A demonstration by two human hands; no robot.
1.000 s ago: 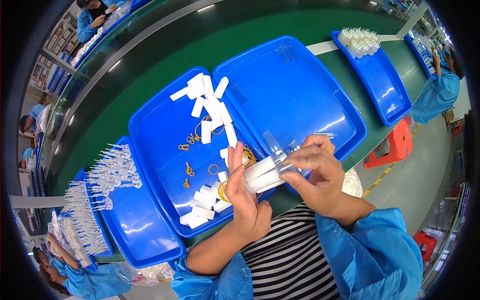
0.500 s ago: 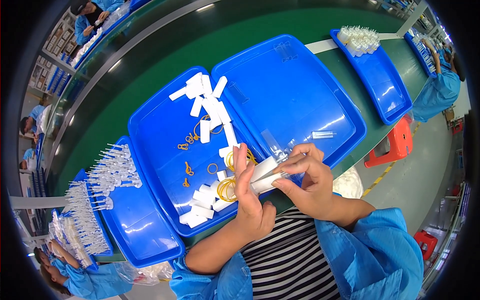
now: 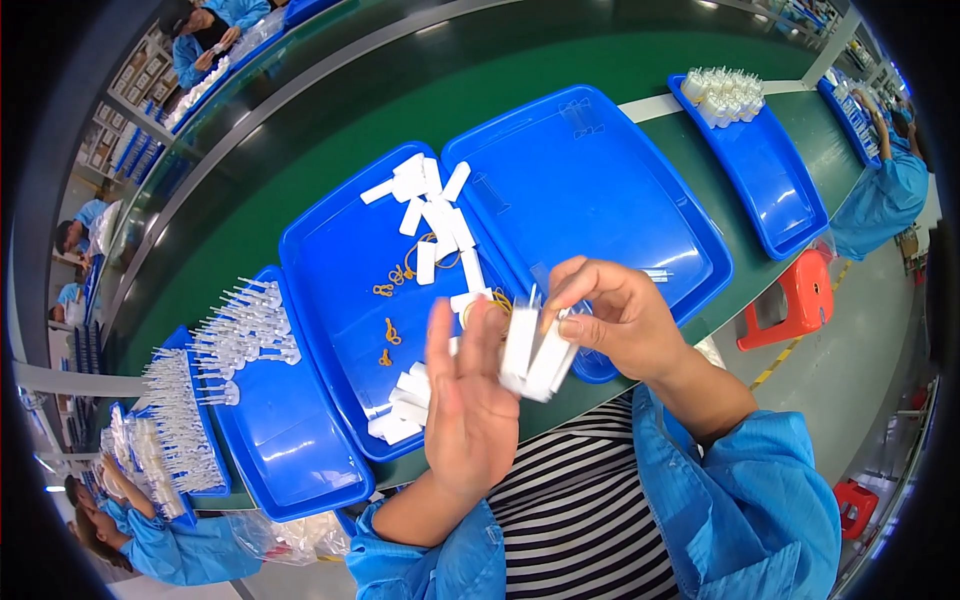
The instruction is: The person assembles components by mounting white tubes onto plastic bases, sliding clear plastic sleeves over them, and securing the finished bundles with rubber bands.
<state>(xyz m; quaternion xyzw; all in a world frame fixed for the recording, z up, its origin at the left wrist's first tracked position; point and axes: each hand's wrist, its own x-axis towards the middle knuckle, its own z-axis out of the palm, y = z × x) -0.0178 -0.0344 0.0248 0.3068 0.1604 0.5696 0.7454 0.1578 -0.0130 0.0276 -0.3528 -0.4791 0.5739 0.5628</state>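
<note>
My right hand (image 3: 622, 318) pinches a small bundle of white rectangular pieces (image 3: 540, 352) with clear plastic around them, above the near edge of the trays. Beside the bundle, my left hand (image 3: 470, 410) is raised with its fingers stretched out and slightly blurred. It looks empty, though I cannot tell whether its fingertips touch the bundle. Behind it, more white rectangular pieces (image 3: 437, 215) lie loose in the middle-left blue tray (image 3: 335, 290). Yellow rubber bands (image 3: 390, 330) are scattered there, and some show just behind my left fingertips.
A larger blue tray (image 3: 610, 200) holds a few clear plastic pieces (image 3: 655, 275). At the left, a tray (image 3: 290, 440) carries white thin-stemmed parts (image 3: 250, 325). White capped parts (image 3: 722, 97) fill one end of a right-hand tray (image 3: 775, 200). A red stool (image 3: 790, 300) stands beside the table; co-workers sit nearby.
My left hand has come away from its grip at the bundle, moving left and down with fingers straightened. The bundle has turned more upright in my right hand. The whole view has shifted slightly.
</note>
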